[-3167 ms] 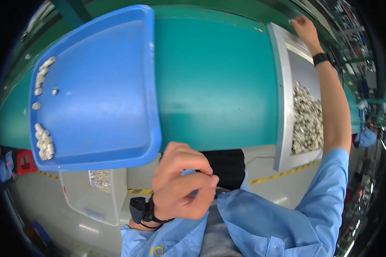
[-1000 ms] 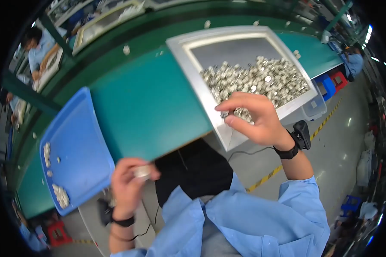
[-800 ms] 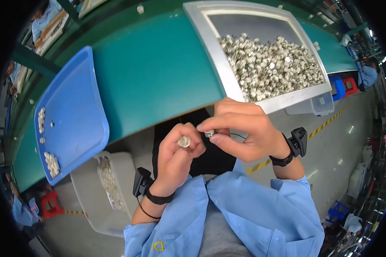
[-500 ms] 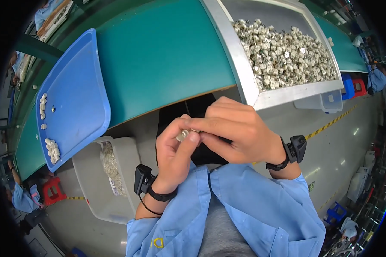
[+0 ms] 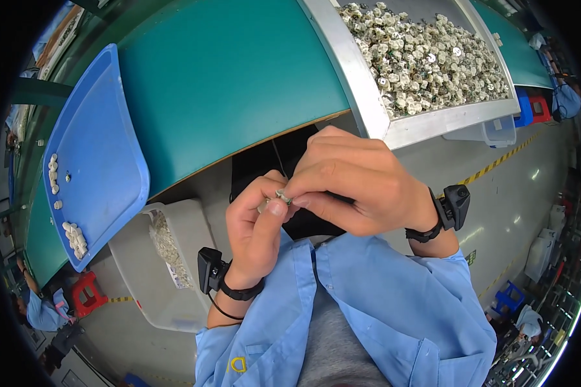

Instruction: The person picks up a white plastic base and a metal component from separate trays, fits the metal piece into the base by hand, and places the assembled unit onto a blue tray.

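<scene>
My left hand (image 5: 254, 226) is closed, pinching a small whitish part (image 5: 281, 194) between thumb and fingers in front of my chest. My right hand (image 5: 365, 184) meets it from the right, thumb and forefinger pinched at the same part. A bit of green and metal shows between the fingertips; the rest of the part is hidden by them. Beyond my hands, at upper right, a metal-framed tray (image 5: 442, 121) holds a heap of small white and metallic parts (image 5: 426, 61). To the left, a blue tray (image 5: 103, 138) carries several white round pieces (image 5: 75, 240) and a small dark-and-white piece (image 5: 68, 175).
A green tabletop (image 5: 232, 84) stretches between the two trays. Under its left side is a translucent tub (image 5: 206, 235) with a bag of small parts (image 5: 166, 248). Red stools (image 5: 87, 295) and co-workers in blue (image 5: 45, 314) are farther off.
My view has shifted slightly, so the trays sit a little lower left and higher right. My right fingertips have moved against the part in my left hand, and a metallic, greenish bit now shows.
</scene>
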A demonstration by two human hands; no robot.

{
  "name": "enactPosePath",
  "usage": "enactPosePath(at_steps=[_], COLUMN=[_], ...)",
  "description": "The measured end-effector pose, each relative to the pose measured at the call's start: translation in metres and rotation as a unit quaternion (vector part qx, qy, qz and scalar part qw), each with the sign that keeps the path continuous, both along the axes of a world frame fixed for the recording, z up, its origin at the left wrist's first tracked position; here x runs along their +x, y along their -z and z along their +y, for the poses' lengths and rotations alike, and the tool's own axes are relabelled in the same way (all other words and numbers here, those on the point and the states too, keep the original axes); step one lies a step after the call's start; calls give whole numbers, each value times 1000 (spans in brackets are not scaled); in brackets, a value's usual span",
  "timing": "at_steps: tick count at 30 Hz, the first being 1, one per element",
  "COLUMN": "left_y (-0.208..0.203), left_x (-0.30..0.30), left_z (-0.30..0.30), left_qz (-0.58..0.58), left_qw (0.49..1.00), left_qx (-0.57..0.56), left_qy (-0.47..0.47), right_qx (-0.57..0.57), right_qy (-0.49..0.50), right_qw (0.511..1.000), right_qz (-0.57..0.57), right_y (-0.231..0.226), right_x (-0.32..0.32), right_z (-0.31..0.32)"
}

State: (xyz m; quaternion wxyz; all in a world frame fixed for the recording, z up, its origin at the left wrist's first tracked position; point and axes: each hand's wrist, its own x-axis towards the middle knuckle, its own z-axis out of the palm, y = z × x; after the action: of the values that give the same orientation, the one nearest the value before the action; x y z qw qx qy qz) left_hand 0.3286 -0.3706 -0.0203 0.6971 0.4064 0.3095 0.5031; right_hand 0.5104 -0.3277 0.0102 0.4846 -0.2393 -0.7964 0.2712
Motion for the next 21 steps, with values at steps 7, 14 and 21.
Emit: enactPosePath(at_steps=[7, 14, 21], left_y=[-5, 4, 2], left_x=[-2, -9, -9], left_z=[3, 9, 12], left_qz=[43, 46, -63], left_qw=[998, 998, 998], left_qx=[36, 36, -4], left_qy=[-2, 35, -4], right_qx=[-120, -152, -175], right_qy=[-28, -42, 14], right_qw=[992, 987, 983], right_qz=[-13, 15, 47], right_y=[-5, 5, 7], right_x=[2, 1, 8], right_z=[3, 5, 6])
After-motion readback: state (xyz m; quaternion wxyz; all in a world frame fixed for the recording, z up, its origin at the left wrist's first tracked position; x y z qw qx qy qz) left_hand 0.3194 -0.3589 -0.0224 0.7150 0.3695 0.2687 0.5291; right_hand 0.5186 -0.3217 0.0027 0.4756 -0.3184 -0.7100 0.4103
